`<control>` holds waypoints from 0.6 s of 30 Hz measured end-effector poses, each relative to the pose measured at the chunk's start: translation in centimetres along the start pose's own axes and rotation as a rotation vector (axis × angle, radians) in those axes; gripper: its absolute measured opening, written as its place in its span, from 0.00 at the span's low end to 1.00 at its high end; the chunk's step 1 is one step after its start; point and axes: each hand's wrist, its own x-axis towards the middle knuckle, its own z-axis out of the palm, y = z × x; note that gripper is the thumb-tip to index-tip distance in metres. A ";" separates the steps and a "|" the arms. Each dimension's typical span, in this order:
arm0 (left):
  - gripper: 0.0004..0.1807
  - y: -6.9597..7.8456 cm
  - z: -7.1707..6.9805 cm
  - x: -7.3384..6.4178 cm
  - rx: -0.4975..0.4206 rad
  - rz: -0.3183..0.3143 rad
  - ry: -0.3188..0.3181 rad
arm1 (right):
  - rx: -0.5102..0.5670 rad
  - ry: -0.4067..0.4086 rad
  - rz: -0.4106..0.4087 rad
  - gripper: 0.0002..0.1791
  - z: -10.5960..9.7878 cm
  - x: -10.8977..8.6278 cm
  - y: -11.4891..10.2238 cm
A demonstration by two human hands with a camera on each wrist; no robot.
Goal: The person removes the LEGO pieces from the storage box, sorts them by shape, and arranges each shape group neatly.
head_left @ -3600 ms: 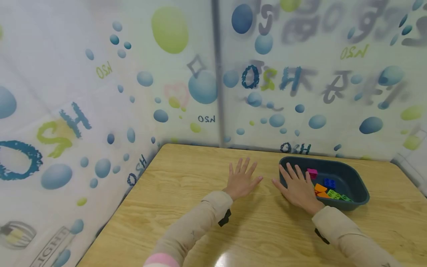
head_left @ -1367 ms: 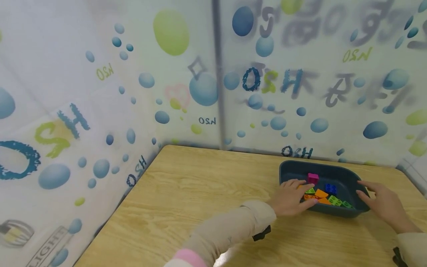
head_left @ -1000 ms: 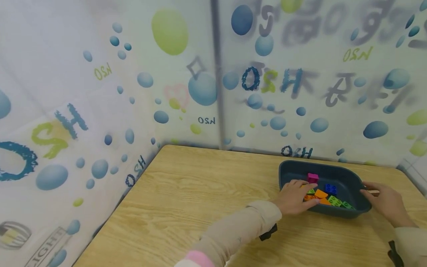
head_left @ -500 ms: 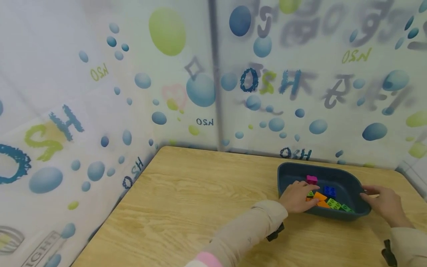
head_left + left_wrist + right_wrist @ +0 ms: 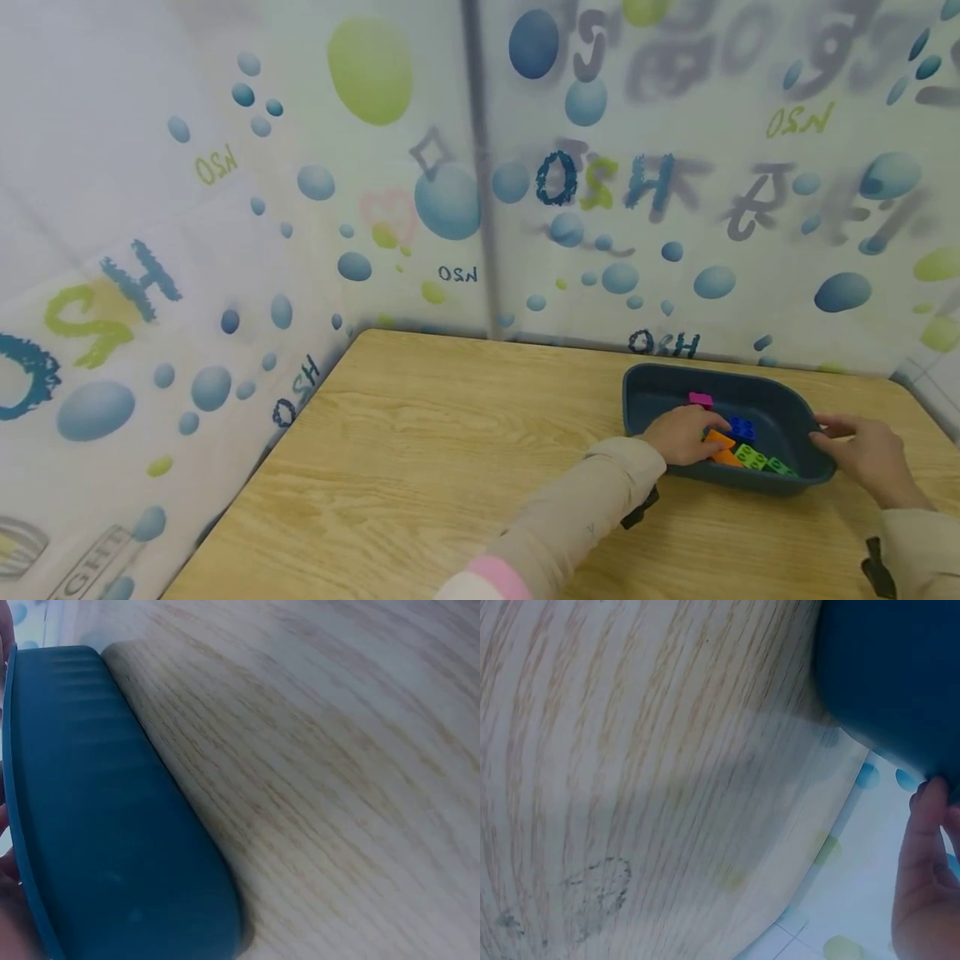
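Note:
In the head view a dark blue plastic tub (image 5: 780,398) with rounded corners stands at the right of the table. My left hand (image 5: 681,435) reaches over its near left side, fingers bent down among toy building blocks. Beside the thumb lies an orange block (image 5: 718,440); whether the fingers grip any block is hidden. A magenta block (image 5: 701,400), a blue block (image 5: 742,429), a lime green block (image 5: 750,457) and a darker green block (image 5: 780,467) lie around it. At the tub's right end, my right hand (image 5: 870,458) pinches the rim between thumb and fingers.
The wooden table (image 5: 450,433) stretches left of the tub. A wall covering (image 5: 600,208) printed with bubbles and letters rises behind the table, and another stands along its left side. The tub's outer wall (image 5: 112,810) fills much of the left wrist view.
Both hands have come from spread out over the table to the tub. The right hand has taken hold of its rim. The left hand has slid rightward over the blocks, covering some on the left.

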 end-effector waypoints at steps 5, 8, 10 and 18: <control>0.16 -0.1 0.2 0.7 -0.031 -0.011 -0.004 | 0.017 0.013 -0.023 0.19 0.0 -0.1 -0.1; 0.14 -0.3 0.3 0.8 -0.034 -0.040 0.003 | 0.026 0.006 -0.023 0.19 0.2 -0.1 -0.3; 0.13 -0.4 0.3 0.8 -0.032 -0.053 0.006 | 0.026 -0.003 -0.022 0.20 0.3 0.0 -0.3; 0.13 -0.3 0.8 1.5 -0.041 -0.009 0.022 | 0.005 0.036 0.004 0.18 0.5 -0.1 0.1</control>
